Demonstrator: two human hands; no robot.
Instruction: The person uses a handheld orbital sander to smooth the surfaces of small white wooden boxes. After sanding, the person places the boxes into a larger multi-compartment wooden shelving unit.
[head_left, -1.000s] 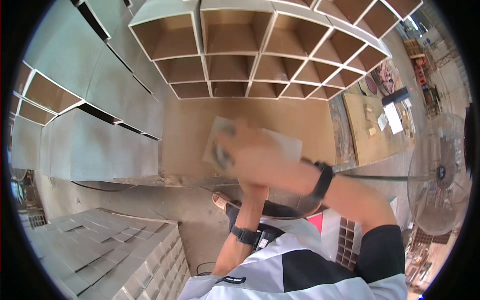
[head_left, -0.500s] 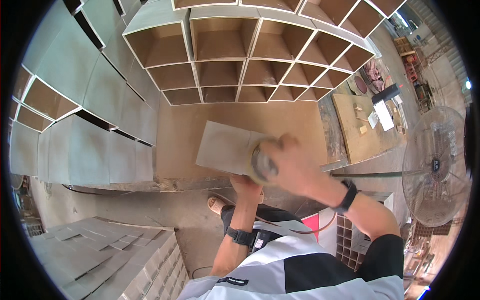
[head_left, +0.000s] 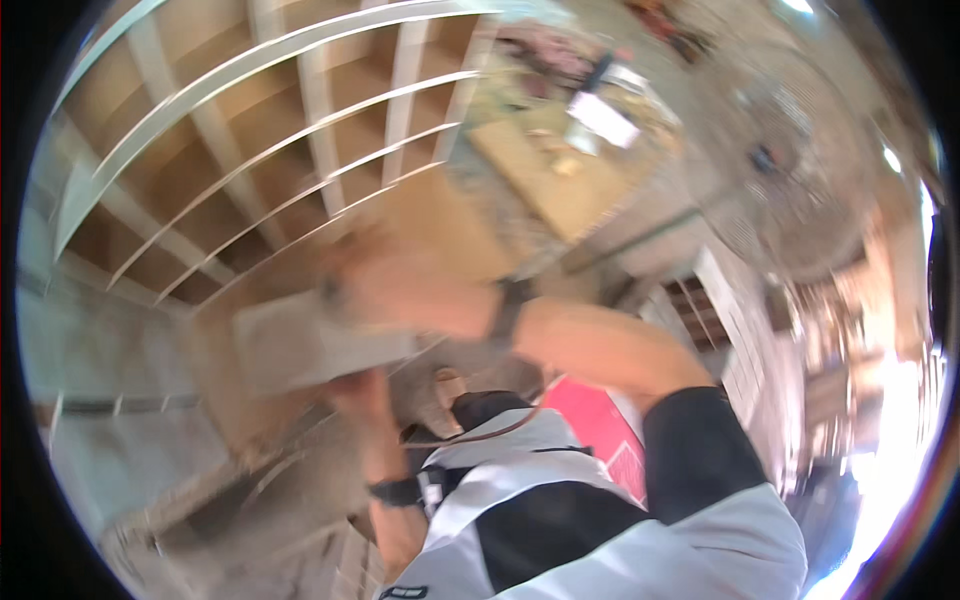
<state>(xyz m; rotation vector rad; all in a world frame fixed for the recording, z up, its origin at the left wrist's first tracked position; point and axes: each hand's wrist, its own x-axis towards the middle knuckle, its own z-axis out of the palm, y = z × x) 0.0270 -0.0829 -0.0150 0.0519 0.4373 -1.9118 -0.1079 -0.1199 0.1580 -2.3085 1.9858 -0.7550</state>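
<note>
Motion blurs the whole view. A pale grey box (head_left: 285, 345) lies tilted over the brown work surface, left of the middle. My left hand (head_left: 355, 388) is at its near edge, closed on it, with the fingertips hidden by the box. Above the box's right end is my right hand (head_left: 375, 275), its fingers curled and smeared. A dark patch shows at those fingers, but what they hold cannot be made out. The far right part of the box is behind my right hand and forearm.
White-edged brown cubbyhole units (head_left: 290, 130) rise behind the box. Grey panels (head_left: 130, 450) stand at the left. To the right are a yellowish board (head_left: 540, 180) with small pieces on it, a large fan (head_left: 765, 155) and a red panel (head_left: 590, 420).
The view has swung to the right, so the box and shelving appear farther left. Half a second ago my right hand gripped a round, beige-rimmed thing against the box's right end; that thing is now lost in blur.
</note>
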